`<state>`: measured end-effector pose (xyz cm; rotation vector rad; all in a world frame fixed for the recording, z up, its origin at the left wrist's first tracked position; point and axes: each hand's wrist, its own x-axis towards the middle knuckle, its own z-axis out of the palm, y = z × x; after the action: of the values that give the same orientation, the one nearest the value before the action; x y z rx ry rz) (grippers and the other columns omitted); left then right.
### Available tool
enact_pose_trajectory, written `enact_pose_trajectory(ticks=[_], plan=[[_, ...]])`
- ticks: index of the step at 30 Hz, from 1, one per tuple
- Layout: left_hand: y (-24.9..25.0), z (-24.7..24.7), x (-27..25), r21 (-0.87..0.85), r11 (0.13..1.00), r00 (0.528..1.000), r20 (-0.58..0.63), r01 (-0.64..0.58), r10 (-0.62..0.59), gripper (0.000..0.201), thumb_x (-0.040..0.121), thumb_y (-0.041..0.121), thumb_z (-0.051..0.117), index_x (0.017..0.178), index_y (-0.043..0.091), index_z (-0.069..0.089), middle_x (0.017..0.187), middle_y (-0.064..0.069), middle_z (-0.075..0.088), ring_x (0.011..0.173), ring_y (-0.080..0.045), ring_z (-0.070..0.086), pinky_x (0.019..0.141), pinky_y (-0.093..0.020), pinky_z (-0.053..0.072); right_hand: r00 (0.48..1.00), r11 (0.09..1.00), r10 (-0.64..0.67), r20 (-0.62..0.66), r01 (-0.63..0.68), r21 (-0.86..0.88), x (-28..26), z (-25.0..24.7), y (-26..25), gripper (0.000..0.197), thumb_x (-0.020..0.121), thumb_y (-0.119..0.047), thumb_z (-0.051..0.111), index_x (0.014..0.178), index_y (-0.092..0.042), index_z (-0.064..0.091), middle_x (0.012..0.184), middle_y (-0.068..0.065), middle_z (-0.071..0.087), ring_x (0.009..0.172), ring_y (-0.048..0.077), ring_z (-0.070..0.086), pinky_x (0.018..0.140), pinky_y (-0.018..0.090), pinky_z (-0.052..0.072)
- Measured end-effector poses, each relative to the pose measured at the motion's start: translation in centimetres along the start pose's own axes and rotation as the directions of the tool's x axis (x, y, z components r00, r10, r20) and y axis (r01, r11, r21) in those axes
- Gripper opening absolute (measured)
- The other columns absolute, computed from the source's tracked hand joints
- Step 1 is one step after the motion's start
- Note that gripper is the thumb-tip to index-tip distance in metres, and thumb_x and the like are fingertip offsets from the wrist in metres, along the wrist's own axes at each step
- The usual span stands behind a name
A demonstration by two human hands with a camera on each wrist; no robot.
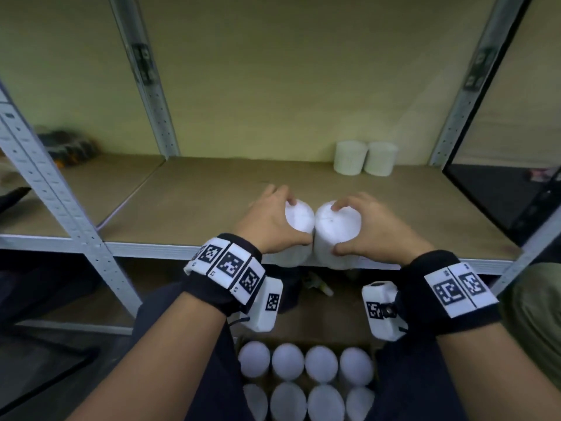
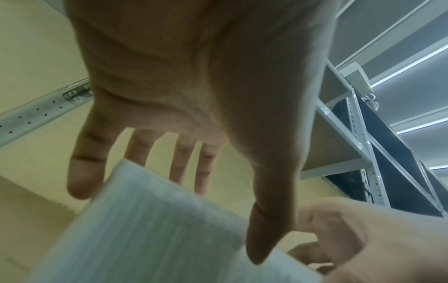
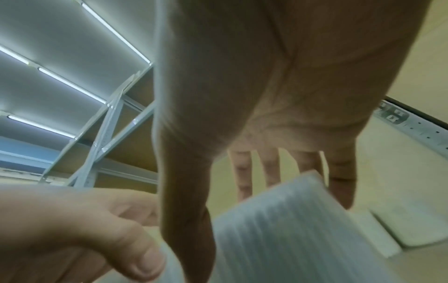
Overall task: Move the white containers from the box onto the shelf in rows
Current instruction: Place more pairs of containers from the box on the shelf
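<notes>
The left hand (image 1: 267, 221) grips a white cylindrical container (image 1: 299, 218) from above, thumb on the near side of its rim and fingers curled over the far side; the right hand (image 1: 372, 226) grips a second white cylindrical container (image 1: 337, 224) in the same manner. The two containers are held upright and side by side, their walls touching or nearly so, at the front edge of the brown board shelf (image 1: 212, 189). Their bases are cut from sight behind the hands and the grey metal shelf rail (image 1: 151, 250), so whether they stand on the board cannot be told. In the left wrist view the ribbed wall of the container (image 2: 150, 226) is blurred, with the thumb (image 2: 269, 229) laid against it; the right wrist view shows the like ribbed wall (image 3: 290, 229) under the right thumb (image 3: 189, 220).

At the back right of the shelf two more white ribbed cylindrical containers (image 1: 365, 158) stand together. Below, between the forearms, an open brown cardboard box (image 1: 375, 349) holds two rows of white round-topped containers (image 1: 305, 378); the nearer row is cut by the picture's edge. A dark object (image 1: 68, 145) at the far left of the shelf is too blurred to identify.
</notes>
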<state>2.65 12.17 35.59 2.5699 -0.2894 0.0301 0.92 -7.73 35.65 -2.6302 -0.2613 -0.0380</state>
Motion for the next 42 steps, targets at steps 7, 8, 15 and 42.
enact_pose_trajectory(ticks=[7,8,15,42], plan=[[0.0,2.0,3.8,-0.007,1.000,1.000,-0.011,0.017,-0.017,0.057,0.063,0.041,0.078,0.112,0.024,0.054,0.124,0.005,0.046,0.115,-0.020,0.047,0.081,-0.030,0.041,0.994,0.995,0.084,-0.075,-0.080,0.054,2.9,1.8,2.4,0.066,0.068,-0.029,0.082,0.129,-0.022,0.060,0.150,0.001,0.038,0.136,0.020,0.038,0.105,0.028,0.033],[-0.1,2.3,4.2,0.005,1.000,1.000,-0.002,0.017,-0.017,0.057,0.065,0.041,0.077,0.114,0.024,0.055,0.124,0.005,0.047,0.116,-0.020,0.048,0.083,-0.030,0.042,0.993,0.993,0.096,-0.070,-0.091,0.069,3.2,2.1,2.7,0.065,0.070,-0.030,0.081,0.130,-0.022,0.059,0.150,0.001,0.038,0.137,0.020,0.037,0.108,0.029,0.032],[-1.1,3.9,5.7,0.053,0.999,1.000,-0.001,0.008,-0.008,0.056,0.071,0.047,0.070,0.120,0.025,0.052,0.129,0.008,0.050,0.117,-0.022,0.050,0.096,-0.041,0.045,0.988,0.987,0.122,-0.095,-0.110,0.117,4.4,3.3,3.9,0.063,0.073,-0.033,0.079,0.131,-0.022,0.056,0.146,-0.002,0.042,0.135,0.024,0.039,0.111,0.032,0.032],[-0.9,3.9,2.7,0.088,0.985,0.974,-0.165,-0.145,0.158,0.036,0.086,-0.005,0.047,0.106,0.016,0.068,0.111,0.000,0.062,0.102,-0.019,0.058,0.086,-0.035,0.050,0.982,0.989,0.014,-0.189,-0.041,-0.142,1.9,2.1,1.8,0.027,0.092,-0.014,0.056,0.115,-0.020,0.069,0.125,-0.004,0.064,0.121,0.016,0.053,0.101,0.026,0.038]])
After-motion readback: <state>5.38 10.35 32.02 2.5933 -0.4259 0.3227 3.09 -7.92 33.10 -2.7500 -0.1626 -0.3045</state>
